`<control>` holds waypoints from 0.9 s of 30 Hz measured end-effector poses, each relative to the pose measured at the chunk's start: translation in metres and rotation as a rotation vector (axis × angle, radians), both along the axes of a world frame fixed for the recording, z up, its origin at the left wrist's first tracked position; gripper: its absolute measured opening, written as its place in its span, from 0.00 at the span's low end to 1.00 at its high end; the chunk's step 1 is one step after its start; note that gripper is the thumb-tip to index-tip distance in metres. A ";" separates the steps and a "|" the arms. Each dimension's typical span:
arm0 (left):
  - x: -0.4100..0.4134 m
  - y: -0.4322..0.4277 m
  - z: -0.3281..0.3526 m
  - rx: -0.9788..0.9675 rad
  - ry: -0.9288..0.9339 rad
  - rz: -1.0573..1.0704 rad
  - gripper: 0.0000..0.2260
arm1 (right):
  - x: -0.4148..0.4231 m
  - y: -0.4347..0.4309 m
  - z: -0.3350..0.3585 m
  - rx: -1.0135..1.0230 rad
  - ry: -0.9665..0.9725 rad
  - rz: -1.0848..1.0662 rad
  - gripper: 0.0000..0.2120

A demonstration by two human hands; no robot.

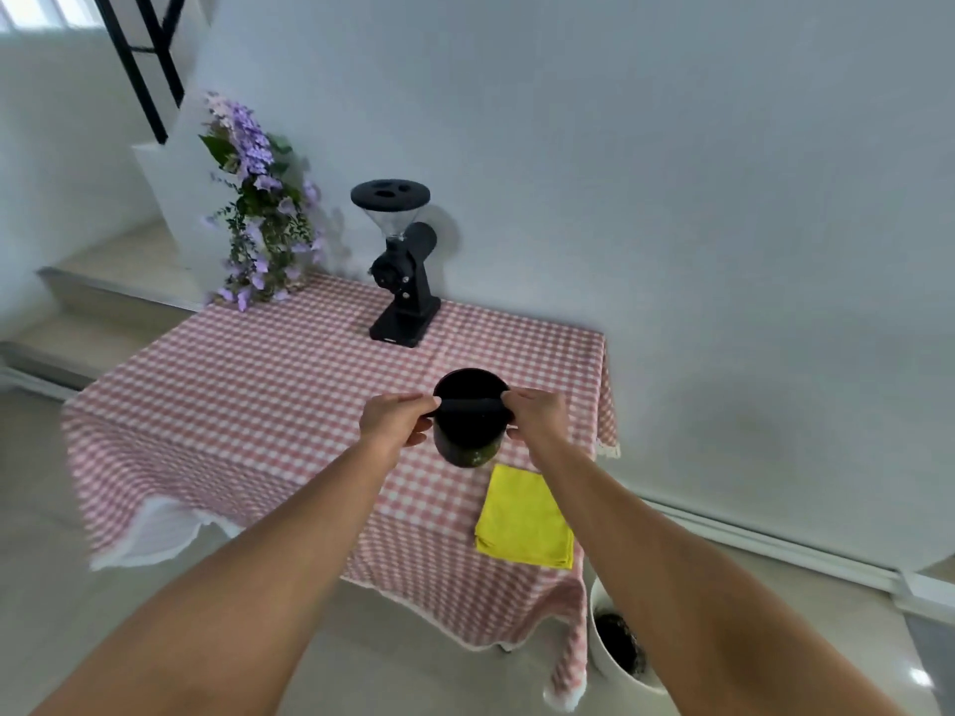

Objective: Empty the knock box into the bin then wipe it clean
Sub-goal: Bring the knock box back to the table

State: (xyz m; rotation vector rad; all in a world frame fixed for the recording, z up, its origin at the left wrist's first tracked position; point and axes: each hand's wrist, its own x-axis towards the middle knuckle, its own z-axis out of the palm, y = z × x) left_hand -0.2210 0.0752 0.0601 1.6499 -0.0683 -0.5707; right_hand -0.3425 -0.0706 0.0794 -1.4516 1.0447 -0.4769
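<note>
The black knock box (469, 431), a round cup with a bar across its mouth, stands upright on the checked tablecloth. My left hand (395, 418) pinches the left end of the bar and touches the box's side. My right hand (537, 413) pinches the bar's right end at the rim. A folded yellow cloth (523, 519) lies just in front of the box, near the table's right front corner. The white bin (607, 658) sits on the floor below that corner, with dark grounds inside.
A black coffee grinder (400, 271) stands at the back of the table (248, 385). Purple flowers (258, 198) rise at the back left corner. A white wall runs behind, with steps and a black railing to the left.
</note>
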 end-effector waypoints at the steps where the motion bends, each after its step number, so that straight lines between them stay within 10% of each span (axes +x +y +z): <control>1: 0.015 0.011 0.000 0.006 -0.002 -0.003 0.07 | 0.014 0.011 0.000 -0.004 -0.002 -0.001 0.07; 19: 0.128 0.011 -0.024 0.081 0.050 -0.178 0.06 | 0.097 0.044 -0.019 0.017 0.032 -0.203 0.04; 23: 0.144 -0.009 -0.026 0.085 0.041 -0.203 0.05 | 0.113 0.020 -0.024 0.070 0.025 -0.230 0.16; 27: 0.161 -0.031 -0.024 0.129 0.021 -0.241 0.06 | 0.131 -0.002 -0.023 0.061 0.027 -0.224 0.04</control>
